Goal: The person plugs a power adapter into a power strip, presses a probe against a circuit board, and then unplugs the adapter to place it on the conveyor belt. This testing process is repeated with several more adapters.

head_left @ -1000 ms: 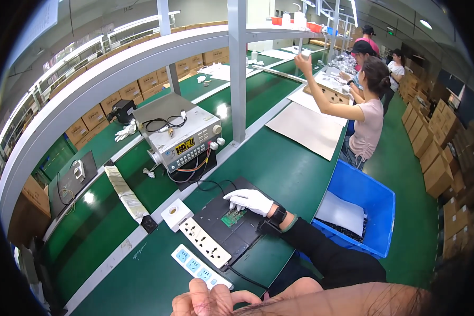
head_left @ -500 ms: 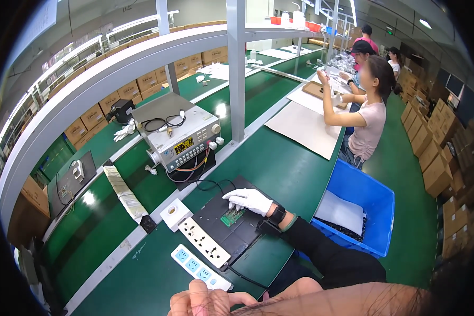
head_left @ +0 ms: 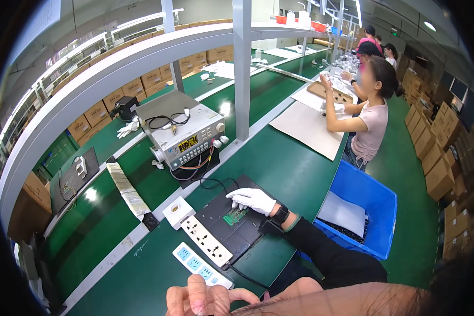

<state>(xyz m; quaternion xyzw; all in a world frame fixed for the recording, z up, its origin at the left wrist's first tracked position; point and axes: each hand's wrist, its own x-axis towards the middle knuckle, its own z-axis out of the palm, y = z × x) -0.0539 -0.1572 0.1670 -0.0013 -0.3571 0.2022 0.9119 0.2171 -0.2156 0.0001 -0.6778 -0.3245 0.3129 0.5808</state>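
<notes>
A green circuit board [head_left: 234, 217], crowded with small parts, lies on a black mat [head_left: 210, 203]. My right hand [head_left: 252, 200], in a white glove, bends over its far right edge with the fingers together and the tips down at the board. The underside of that grip is hidden. A dark wristband device and a black sleeve cover my right wrist and forearm. At the lower edge, my bare left hand [head_left: 208, 299] has its fingers loosely bent and apart, with nothing visible in them. It is nearest a white power strip with blue sockets [head_left: 195, 263].
Another white power strip [head_left: 208, 243] and a square white socket block [head_left: 178, 212] border the mat. Beyond stands a grey bench instrument [head_left: 187, 134] with cables, beside a metal post [head_left: 242, 73]. A blue bin [head_left: 379, 210] is at the right, near a seated co-worker [head_left: 371, 113].
The whole view has shifted slightly. My right hand stays over the circuit board, and my left hand stays at the lower edge with its fingers moved a little.
</notes>
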